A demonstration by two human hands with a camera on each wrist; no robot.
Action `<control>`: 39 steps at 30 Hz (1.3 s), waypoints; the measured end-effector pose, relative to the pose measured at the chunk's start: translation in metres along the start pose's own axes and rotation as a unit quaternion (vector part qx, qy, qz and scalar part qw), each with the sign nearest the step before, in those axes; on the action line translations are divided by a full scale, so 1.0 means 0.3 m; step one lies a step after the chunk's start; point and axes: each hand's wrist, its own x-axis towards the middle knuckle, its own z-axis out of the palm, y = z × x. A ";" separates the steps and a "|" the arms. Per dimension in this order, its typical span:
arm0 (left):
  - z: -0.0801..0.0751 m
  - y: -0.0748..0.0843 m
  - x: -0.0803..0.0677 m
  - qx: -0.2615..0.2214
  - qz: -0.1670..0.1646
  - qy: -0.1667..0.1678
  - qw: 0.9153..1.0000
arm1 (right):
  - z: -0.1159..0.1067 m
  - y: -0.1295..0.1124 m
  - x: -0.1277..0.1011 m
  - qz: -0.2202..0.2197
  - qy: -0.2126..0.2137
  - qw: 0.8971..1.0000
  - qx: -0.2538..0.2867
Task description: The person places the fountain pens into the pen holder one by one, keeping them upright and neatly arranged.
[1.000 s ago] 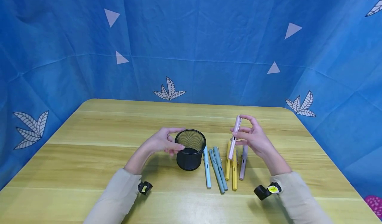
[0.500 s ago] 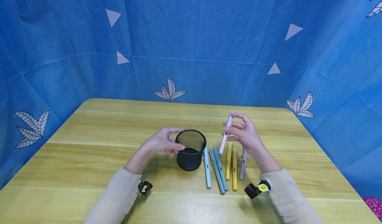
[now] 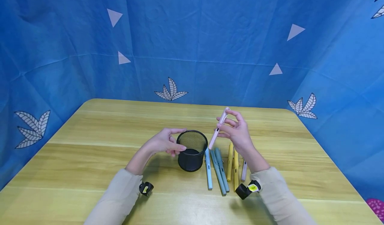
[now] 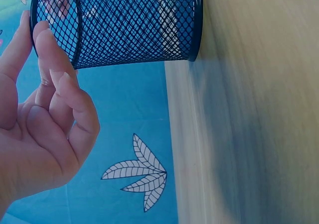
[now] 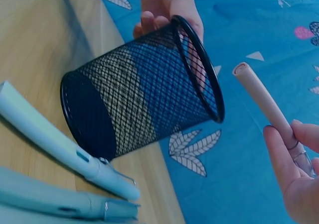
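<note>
A: Our right hand (image 3: 237, 131) has the pink pen (image 3: 218, 127) pinched between thumb and fingertips, lifted clear of the desk (image 3: 90, 158) and tilted, its lower end just beside the far right rim of the black mesh pen holder (image 3: 192, 150).

B: And our left hand (image 3: 165, 143) is curled lightly at the holder's left side, fingers (image 4: 50, 59) touching the rim and upper wall. In the left wrist view they look pressed to the mesh rather than wrapped round it.

A: We judge the step is to seat the pen in the holder. To do it well, we should bring the low end over the open mouth before lowering; at this slant it could catch the rim.

B: Agreed. We'd stand the pen more upright, and keep the left fingers firm so the light mesh doesn't tip or slide.

A: We shouldn't loosen the pinch until the tip is well inside. Dropped early, it may bounce off the wire edge.

B: The others lie flat beside the holder: a light blue pen (image 3: 208, 169) nearest it, two grey-green pens (image 3: 219, 171), two yellow pens (image 3: 233, 166), and a mauve pen (image 3: 244, 171) partly behind our right wrist.
</note>
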 end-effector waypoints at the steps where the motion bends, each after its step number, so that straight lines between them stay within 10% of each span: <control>1: 0.000 0.000 0.000 0.000 0.000 0.000 1.000 | 0.008 0.003 0.001 -0.003 0.002 1.000 0.001; 28: -0.001 -0.004 0.005 0.008 -0.003 0.001 1.000 | 0.138 0.090 0.009 -0.084 -0.025 0.995 -0.043; 39: -0.001 0.000 -0.002 0.016 -0.005 0.006 1.000 | 0.154 0.101 -0.003 -0.118 -0.031 0.980 -0.158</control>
